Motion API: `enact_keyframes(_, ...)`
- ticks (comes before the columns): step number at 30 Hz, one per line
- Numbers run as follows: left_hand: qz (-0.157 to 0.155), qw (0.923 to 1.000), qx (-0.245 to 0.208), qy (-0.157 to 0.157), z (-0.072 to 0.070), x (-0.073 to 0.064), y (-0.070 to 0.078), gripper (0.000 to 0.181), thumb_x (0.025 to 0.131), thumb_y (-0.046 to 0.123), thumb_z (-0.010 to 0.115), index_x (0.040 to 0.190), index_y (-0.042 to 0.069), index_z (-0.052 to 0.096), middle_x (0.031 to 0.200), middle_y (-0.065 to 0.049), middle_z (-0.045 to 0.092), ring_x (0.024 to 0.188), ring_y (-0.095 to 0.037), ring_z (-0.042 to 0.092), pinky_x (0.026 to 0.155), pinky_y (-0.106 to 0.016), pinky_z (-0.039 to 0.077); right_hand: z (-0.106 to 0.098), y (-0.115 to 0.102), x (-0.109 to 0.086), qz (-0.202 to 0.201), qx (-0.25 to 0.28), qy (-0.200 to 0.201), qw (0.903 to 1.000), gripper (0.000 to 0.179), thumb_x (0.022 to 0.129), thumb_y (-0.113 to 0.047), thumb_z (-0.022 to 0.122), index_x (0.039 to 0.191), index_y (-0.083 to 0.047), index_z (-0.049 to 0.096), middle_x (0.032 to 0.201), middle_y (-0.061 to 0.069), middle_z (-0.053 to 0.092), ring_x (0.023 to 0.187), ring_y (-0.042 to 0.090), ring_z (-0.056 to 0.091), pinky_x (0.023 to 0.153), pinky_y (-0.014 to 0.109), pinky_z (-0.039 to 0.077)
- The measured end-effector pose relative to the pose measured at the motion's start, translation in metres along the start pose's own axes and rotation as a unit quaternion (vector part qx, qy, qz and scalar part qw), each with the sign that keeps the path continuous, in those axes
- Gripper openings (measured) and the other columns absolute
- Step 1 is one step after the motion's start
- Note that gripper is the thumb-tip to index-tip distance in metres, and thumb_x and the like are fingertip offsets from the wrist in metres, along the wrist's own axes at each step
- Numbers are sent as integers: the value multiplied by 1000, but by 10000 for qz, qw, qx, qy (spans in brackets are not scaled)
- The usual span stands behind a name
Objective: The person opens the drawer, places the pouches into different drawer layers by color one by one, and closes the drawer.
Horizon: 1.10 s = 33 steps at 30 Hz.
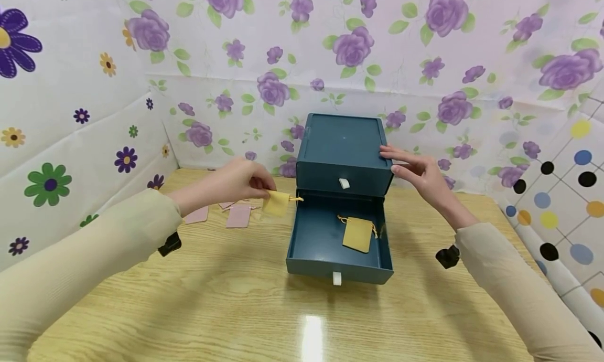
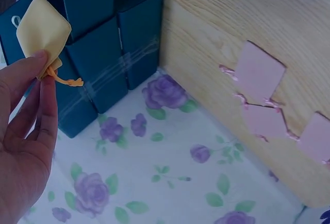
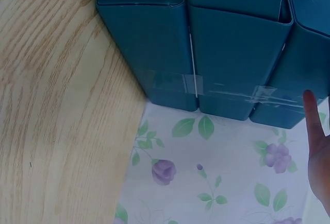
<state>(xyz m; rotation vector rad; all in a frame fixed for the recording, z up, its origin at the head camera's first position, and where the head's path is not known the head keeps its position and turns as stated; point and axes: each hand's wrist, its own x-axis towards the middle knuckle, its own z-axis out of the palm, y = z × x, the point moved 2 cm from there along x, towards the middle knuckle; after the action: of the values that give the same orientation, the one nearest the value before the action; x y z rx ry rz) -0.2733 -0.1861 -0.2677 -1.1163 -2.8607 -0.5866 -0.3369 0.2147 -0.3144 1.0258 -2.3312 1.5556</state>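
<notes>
My left hand [image 1: 250, 179] pinches a small yellow drawstring pouch [image 1: 276, 203] between thumb and fingers, just left of the open drawer. In the left wrist view the pouch [image 2: 43, 26] hangs with its orange cord [image 2: 67, 81] by the fingertips. A second yellow pouch [image 1: 357, 235] lies inside the pulled-out lower drawer [image 1: 311, 241] of the dark blue drawer box [image 1: 346, 141]. With fingers extended, my right hand [image 1: 420, 173] touches the box's upper right edge. The right wrist view catches only part of that hand [image 3: 320, 157] against the box side.
Several pink drawstring pouches [image 1: 238, 216] lie on the wooden table [image 1: 226, 283] left of the box. White pull tabs [image 1: 344, 183] mark the drawer fronts. Clear tape [image 3: 221, 91] runs across the box's side. Flowered cloth [image 1: 264, 47] hangs behind and beside the table.
</notes>
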Motion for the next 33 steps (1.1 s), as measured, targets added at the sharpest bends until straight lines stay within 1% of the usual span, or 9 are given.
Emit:
enact_keyframes(4, 195, 9998, 45, -59, 0, 10, 12, 10, 86, 9, 76, 95, 12, 78, 88, -1, 75, 76, -9, 66, 72, -26, 58, 1, 0, 0, -20, 25, -16, 10000, 36, 100, -7, 54, 136, -3, 60, 151, 7, 51, 150, 11, 33, 105, 13, 44)
enact_keyframes(9, 512, 9986, 113, -34, 3, 23, 26, 10, 86, 7, 76, 95, 10, 78, 90, -4, 74, 77, -12, 65, 73, -27, 58, 1, -1, 0, 1, -20, 2, 10000, 36, 101, -8, 54, 136, -5, 60, 151, 6, 51, 150, 16, 32, 105, 11, 43)
enact_keyframes(13, 540, 9983, 206, -108, 5, 31, 34, 9, 87, 8, 75, 94, 12, 78, 91, -2, 74, 78, -12, 64, 74, -27, 57, 1, -2, 0, 0, -32, 23, 10000, 36, 101, -9, 54, 136, -5, 60, 151, 6, 51, 151, 22, 31, 106, 12, 44)
enact_keyframes(18, 662, 9969, 341, -257, 9, 41, 44, 8, 88, 10, 74, 95, 13, 78, 91, -1, 74, 78, -12, 65, 74, -25, 57, 1, -2, -1, 18, -45, 14, 10000, 36, 101, -9, 54, 136, -5, 60, 151, 6, 50, 151, 20, 31, 105, 12, 44)
enact_keyframes(22, 806, 9956, 367, -311, 12, 50, 53, 8, 89, 11, 73, 95, 12, 78, 93, -2, 75, 80, -12, 67, 76, -24, 58, 1, -1, -1, 60, -44, 4, 10000, 36, 101, -10, 54, 137, -6, 60, 152, 6, 50, 151, 21, 30, 105, 10, 43)
enact_keyframes(26, 745, 9956, 391, -402, 15, 60, 59, 8, 89, 13, 73, 96, 14, 78, 94, -1, 75, 80, -11, 67, 76, -23, 57, 1, 0, -1, 122, -47, -8, 9999, 37, 102, -12, 54, 137, -7, 60, 152, 4, 49, 152, 21, 29, 104, 10, 43)
enact_keyframes(29, 700, 9958, 375, -456, 17, 66, 65, 9, 90, 13, 73, 97, 14, 78, 94, -1, 75, 81, -11, 67, 77, -22, 57, 1, 1, -1, 154, -34, -9, 9999, 37, 102, -12, 54, 138, -7, 59, 153, 4, 49, 151, 18, 30, 104, 10, 44)
enact_keyframes(33, 716, 9958, 339, -456, 22, 72, 71, 10, 91, 12, 71, 99, 13, 78, 96, -1, 75, 83, -11, 67, 78, -21, 57, 1, 0, 0, 136, -9, -7, 9999, 36, 102, -11, 54, 137, -6, 59, 153, 4, 49, 151, 18, 30, 104, 10, 44)
